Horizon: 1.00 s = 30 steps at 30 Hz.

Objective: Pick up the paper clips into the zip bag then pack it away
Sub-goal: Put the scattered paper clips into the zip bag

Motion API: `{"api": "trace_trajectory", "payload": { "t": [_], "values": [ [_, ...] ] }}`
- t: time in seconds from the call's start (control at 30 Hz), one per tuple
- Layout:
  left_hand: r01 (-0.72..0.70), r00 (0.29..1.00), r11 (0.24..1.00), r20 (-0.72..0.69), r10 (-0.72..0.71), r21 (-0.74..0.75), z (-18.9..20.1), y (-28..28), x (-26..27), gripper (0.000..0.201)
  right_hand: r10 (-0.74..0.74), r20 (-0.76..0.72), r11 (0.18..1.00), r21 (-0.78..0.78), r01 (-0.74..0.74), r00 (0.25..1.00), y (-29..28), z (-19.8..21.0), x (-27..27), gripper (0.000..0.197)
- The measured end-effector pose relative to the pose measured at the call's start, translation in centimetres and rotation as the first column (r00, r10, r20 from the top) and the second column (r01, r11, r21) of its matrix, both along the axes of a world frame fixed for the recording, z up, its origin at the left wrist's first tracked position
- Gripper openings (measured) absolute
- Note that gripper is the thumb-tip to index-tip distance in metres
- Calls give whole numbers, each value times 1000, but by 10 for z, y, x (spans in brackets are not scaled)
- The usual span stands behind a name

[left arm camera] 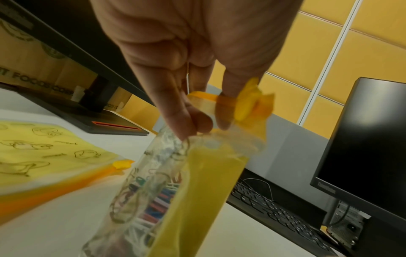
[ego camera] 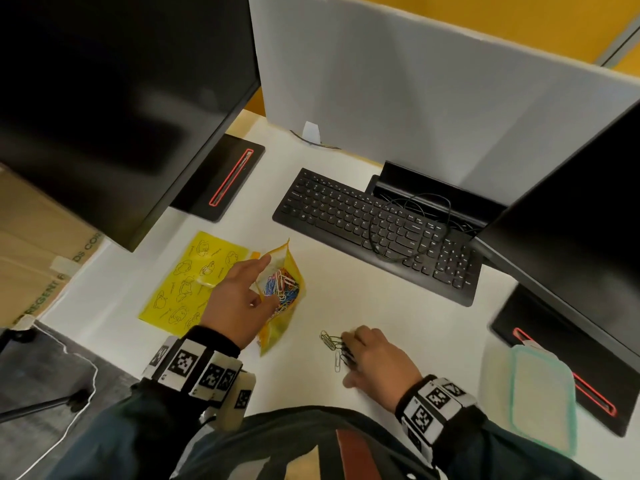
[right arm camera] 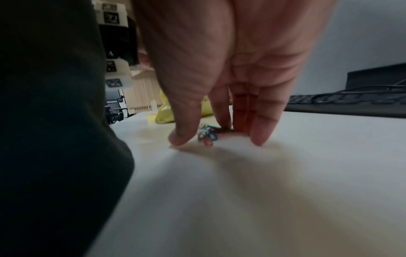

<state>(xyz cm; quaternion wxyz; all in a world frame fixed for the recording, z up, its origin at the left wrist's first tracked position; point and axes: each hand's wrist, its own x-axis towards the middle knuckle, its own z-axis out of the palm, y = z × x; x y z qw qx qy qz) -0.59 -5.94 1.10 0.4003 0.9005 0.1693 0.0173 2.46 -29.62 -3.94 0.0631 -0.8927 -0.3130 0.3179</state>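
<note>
Left hand (ego camera: 239, 299) pinches the zip bag (ego camera: 282, 292) mouth; right hand (ego camera: 372, 355), its grip wide, covers loose paper clips (ego camera: 332, 342) on the worktop (ego camera: 398, 313).

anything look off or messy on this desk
Yes: a loose black cable lies coiled across the keyboard, over its keys. A few paper clips still lie scattered on the desk at the right hand, outside the zip bag.
</note>
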Motion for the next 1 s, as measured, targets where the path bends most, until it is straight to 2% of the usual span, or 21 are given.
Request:
{"api": "trace_trajectory", "payload": {
  "t": [0.17, 0.37, 0.6, 0.67, 0.7, 0.8, 0.87, 0.93, 1.0],
  "values": [
    [10, 1000, 1000, 15, -9, -28, 0, -7, 2, 58, -102, 105, 994, 52, 97, 989, 15, -2, -3, 30],
    [32, 999, 998, 12, -32, -45, 2, -14, 1, 63, -169, 136, 985, 39, 165, 976, 22, -1, 4, 29],
    [73, 997, 996, 30, -71, -54, -6, -18, 2, 72, -220, 77, 975, 22, 219, 972, 17, 4, 8, 27],
    [74, 997, 996, 31, -73, -49, -7, -17, 1, 73, -336, 29, 937, 113, 331, 941, 11, 11, 11, 22],
    [75, 997, 996, 32, -74, -43, -8, -17, 1, 73, -421, 2, 891, 189, 413, 907, 10, 17, 14, 18],
    [81, 996, 995, 47, -78, -51, -10, -17, 1, 74, -605, -76, 688, 451, 569, 792, 24, 46, 29, 13],
    [86, 995, 995, 45, -84, -55, -10, -19, 3, 74, -589, -124, 630, 548, 550, 798, 43, 64, 37, 10],
    [98, 994, 994, 43, -96, -44, -10, -21, 4, 75, -512, -161, 635, 590, 498, 844, 62, 75, 40, 6],
    [102, 994, 994, 42, -100, -41, -11, -21, 4, 77, -449, -182, 658, 595, 461, 875, 76, 77, 40, 13]
  ]
}}
